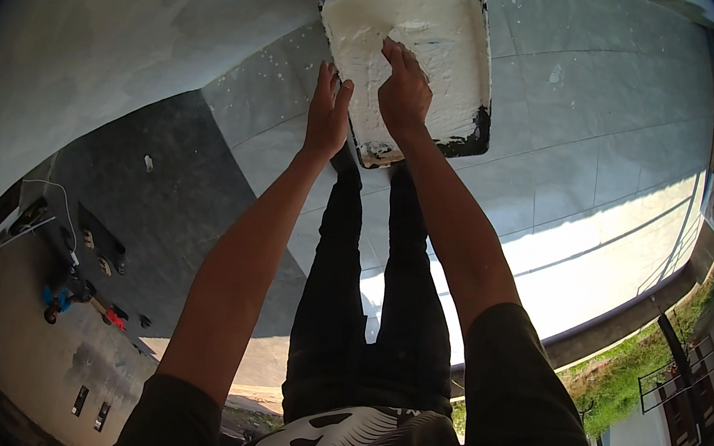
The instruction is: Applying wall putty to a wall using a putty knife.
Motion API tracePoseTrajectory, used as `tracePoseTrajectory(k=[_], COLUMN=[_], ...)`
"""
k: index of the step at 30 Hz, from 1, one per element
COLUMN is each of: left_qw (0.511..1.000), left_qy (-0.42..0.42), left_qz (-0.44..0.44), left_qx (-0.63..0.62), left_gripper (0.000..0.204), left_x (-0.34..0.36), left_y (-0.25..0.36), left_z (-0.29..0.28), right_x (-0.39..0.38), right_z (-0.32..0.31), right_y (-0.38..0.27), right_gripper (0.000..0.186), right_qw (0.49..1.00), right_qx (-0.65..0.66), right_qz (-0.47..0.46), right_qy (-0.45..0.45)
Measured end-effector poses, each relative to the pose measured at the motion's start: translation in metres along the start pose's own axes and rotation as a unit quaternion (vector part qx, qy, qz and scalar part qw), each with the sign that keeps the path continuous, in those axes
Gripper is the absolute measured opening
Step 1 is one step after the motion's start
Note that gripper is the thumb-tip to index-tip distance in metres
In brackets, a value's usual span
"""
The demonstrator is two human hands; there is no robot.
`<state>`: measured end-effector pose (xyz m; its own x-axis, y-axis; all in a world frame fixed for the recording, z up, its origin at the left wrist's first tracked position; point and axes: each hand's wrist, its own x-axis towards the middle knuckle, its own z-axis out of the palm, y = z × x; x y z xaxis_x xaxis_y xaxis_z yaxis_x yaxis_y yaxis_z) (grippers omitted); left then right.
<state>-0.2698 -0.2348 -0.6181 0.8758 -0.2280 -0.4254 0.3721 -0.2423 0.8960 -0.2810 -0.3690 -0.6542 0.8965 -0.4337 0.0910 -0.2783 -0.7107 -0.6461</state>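
Noted a shallow, rectangular, black-edged tray (477,131), directly ahead past the black-trousered legs (335,283); aligned lengthwise, apparently, away from the body. Observed the bare right hand (405,98) nearer its middle — reaching over the thick white coating (456,51), fingers bunched; cannot confirm any object in grip. Found the bare left hand (327,120) beside the left rim — fingers extended, visibly unladen; cannot confirm contact.

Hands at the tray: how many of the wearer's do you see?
2: the left hand is at the left edge of the tray, contact unclear; the right hand is over the white material inside. Neither is hidden.
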Motion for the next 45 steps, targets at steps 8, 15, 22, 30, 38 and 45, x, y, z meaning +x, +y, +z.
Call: tracePoseTrajectory(k=[8, 15, 22, 30, 38, 45], left_qw=[0.999, 0.999, 0.995, 0.985, 0.984, 0.996], left_qy=[0.016, 0.032, 0.03, 0.031, 0.038, 0.059], left_qz=[0.01, 0.024, -0.022, -0.024, -0.05, 0.064], left_qx=[-0.027, 0.018, -0.097, -0.166, -0.166, -0.004], left_gripper=[0.07, 0.07, 0.074, 0.071, 0.07, 0.057], left_x=[0.004, 0.007, 0.014, 0.022, 0.02, 0.018], left_y=[-0.017, -0.02, -0.04, -0.067, -0.059, -0.054], left_z=[-0.022, -0.025, -0.022, -0.035, -0.029, -0.022], right_x=[-0.016, -0.002, -0.005, -0.017, -0.014, -0.014], right_z=[-0.001, -0.012, -0.004, 0.012, 0.007, 0.015], right_y=[-0.034, -0.028, -0.035, -0.06, -0.049, -0.011], right_gripper=[0.035, 0.023, 0.027, 0.027, 0.017, 0.021], right_qw=[0.994, 0.963, 0.974, 0.98, 0.939, 0.913], right_qx=[0.057, 0.172, 0.149, 0.157, 0.221, 0.316], right_qz=[0.067, 0.208, 0.164, 0.104, 0.231, 0.248], right_qy=[-0.059, -0.019, -0.042, -0.062, -0.125, -0.066])
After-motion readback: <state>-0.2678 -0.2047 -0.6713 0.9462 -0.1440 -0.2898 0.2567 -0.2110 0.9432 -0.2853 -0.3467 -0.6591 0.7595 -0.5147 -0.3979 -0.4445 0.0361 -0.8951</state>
